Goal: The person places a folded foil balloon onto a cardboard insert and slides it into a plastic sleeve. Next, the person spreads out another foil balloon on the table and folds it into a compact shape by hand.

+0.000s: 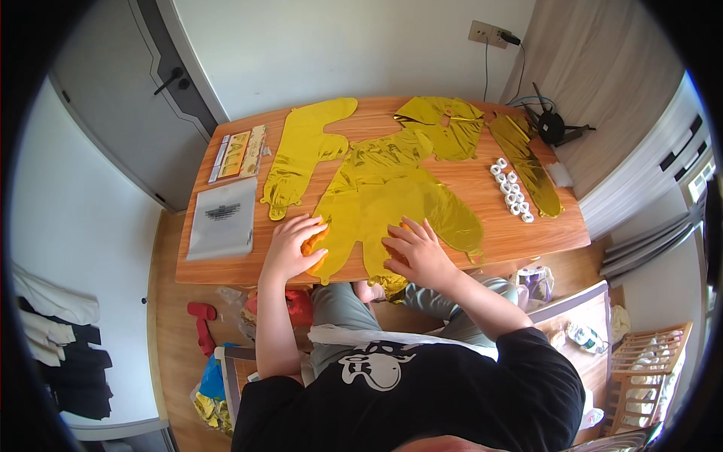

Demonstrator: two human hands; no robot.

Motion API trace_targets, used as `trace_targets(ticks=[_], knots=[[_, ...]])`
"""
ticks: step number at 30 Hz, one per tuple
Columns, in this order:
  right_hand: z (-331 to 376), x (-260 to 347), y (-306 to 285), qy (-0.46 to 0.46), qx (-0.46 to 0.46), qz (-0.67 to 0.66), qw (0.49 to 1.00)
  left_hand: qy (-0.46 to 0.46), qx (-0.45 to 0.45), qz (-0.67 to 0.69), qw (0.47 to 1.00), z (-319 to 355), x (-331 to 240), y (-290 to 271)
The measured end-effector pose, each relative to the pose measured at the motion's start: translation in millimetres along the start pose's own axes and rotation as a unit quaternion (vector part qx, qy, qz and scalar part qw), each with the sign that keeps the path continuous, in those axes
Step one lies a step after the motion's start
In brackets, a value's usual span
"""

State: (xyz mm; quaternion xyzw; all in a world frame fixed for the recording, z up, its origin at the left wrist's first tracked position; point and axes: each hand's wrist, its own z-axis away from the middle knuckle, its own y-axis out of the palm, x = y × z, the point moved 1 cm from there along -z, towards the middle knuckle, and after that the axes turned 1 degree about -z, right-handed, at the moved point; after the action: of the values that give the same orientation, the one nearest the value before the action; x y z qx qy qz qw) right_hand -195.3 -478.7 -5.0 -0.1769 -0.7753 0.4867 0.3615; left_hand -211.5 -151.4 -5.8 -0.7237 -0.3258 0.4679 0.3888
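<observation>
On the wooden desk (520, 230) we record, at the left end, a flat clear plastic packet (223, 218) with a dark printed patch near its top, and just above it a long narrow packet (239, 153) in clear wrap with yellow and green printed strips, lying at a slant. Flat gold foil balloons cover the middle: a large piece (392, 203) under both hands, a tall one (305, 151) to its left, a crumpled one (444, 124) at the far edge, and a narrow strip (527, 162) to the right. Beside that strip we list a cluster of small white rolls (512, 192). Our left hand (292, 247) lies open, fingers spread, pressing on the near left edge of the large piece, over something orange (313, 244); our right hand (413, 252) lies open and flat on its near right part. The orange item is mostly covered, so we cannot tell what it is. A black fan-like device (552, 125) sits at the far right corner, its cable running to a wall socket (486, 33). The print on both packets is too small to make out.
</observation>
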Motion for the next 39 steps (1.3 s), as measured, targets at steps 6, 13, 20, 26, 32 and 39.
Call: trace_targets(ticks=[6, 13, 20, 26, 32, 39], knots=[[2, 2, -2, 0.002, -0.004, 0.000, 1.000, 0.011, 0.005, 0.000, 1.000, -1, 1, -1], [2, 0, 1, 0.003, -0.001, 0.022, 1.000, 0.032, -0.012, 0.000, 0.999, 1, 4, 0], [0, 1, 2, 0.007, -0.001, 0.018, 1.000, 0.029, -0.027, 0.019, 0.999, 2, 4, 0], [-3, 3, 2, 0.011, 0.004, 0.014, 1.000, 0.036, -0.038, 0.031, 0.998, 2, 4, -2], [10, -10, -21, 0.021, -0.053, -0.036, 0.998, 0.032, -0.021, 0.153, 0.987, -8, 6, 1], [89, -190, -135, 0.205, -0.327, 0.028, 0.922, 0.053, -0.129, 0.121, 0.983, -10, -7, -6]])
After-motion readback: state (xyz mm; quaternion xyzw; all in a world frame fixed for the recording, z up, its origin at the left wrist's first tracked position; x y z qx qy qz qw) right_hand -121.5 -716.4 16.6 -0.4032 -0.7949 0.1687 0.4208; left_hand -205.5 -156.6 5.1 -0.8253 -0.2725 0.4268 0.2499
